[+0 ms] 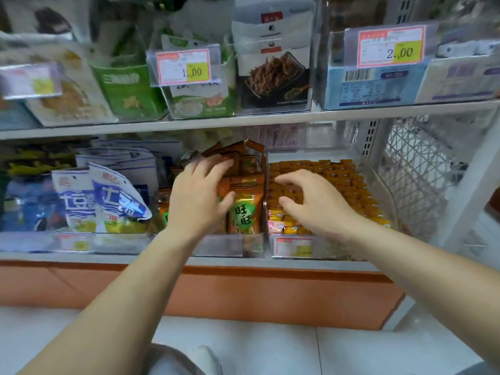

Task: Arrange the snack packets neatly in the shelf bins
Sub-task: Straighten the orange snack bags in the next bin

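Observation:
Orange-brown snack packets (244, 212) with a green label stand upright in the middle clear bin (254, 246) of the lower shelf. My left hand (198, 194) lies on these packets, fingers spread over the back ones and thumb against the front packet. My right hand (311, 201) hovers with loosely curled fingers over the right bin (384, 185), which holds several small orange wrapped snacks (338, 174). It holds nothing.
Blue-and-white packets (108, 201) lean in the left bin. The upper shelf (243, 121) carries bins of green, white and dark packets with price tags (185, 66). A white mesh side panel (416, 169) closes the right end. An orange base and tiled floor lie below.

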### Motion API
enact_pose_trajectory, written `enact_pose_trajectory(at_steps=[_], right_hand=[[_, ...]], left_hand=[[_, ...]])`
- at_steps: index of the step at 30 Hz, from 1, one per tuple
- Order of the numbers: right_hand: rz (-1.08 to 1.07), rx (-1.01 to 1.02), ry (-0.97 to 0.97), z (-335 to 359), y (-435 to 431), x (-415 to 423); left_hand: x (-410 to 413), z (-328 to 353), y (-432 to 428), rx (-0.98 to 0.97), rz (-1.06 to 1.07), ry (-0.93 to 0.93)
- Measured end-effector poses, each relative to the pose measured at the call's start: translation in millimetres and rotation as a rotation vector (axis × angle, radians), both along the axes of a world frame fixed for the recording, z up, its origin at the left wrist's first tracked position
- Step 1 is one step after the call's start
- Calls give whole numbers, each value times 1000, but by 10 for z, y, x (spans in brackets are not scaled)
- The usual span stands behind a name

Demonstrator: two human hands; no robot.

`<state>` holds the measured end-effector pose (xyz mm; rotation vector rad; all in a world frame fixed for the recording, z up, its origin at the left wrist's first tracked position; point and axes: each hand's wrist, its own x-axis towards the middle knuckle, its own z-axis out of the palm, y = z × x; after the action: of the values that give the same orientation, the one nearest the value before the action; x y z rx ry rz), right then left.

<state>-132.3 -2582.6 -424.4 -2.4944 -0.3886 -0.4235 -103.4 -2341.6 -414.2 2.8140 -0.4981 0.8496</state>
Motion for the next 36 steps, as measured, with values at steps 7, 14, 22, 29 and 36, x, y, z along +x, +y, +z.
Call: enact_pose_trajectory(at_steps=[7,14,22,29,36], right_hand=[[124,-291,82,-78,585,463],[233,-245,64,-180,507,487],[-99,224,47,-170,202,1515],[-38,210,37,-167,320,2006],[-211,333,53,-146,252,2060]], left_hand=[[95,-208,350,-38,-127,235],[220,-198,226,80,-74,134],[462,-46,-199,24,68,74],[1115,-14,-538,42,-71,522],[1120,-234,-366,44,-119,471]])
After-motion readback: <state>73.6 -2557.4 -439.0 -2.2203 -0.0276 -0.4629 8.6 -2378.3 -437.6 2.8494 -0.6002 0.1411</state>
